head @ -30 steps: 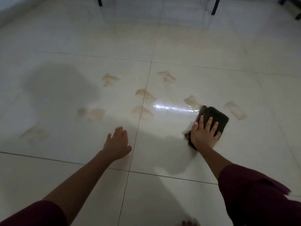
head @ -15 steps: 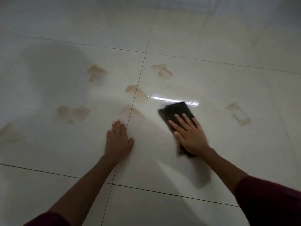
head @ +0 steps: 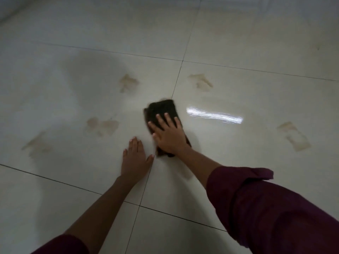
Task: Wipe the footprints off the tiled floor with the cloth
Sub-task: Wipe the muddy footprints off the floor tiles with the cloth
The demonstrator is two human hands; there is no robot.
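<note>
right hand [head: 169, 137], fingers spread, presses cloth [head: 162, 110] on floor [head: 256, 43]; left hand [head: 134, 158] flat, fingers together; five footprints [head: 200, 82] remain.

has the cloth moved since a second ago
Yes. The cloth under the right hand slid left, from right of the glare streak to the grout line.
</note>
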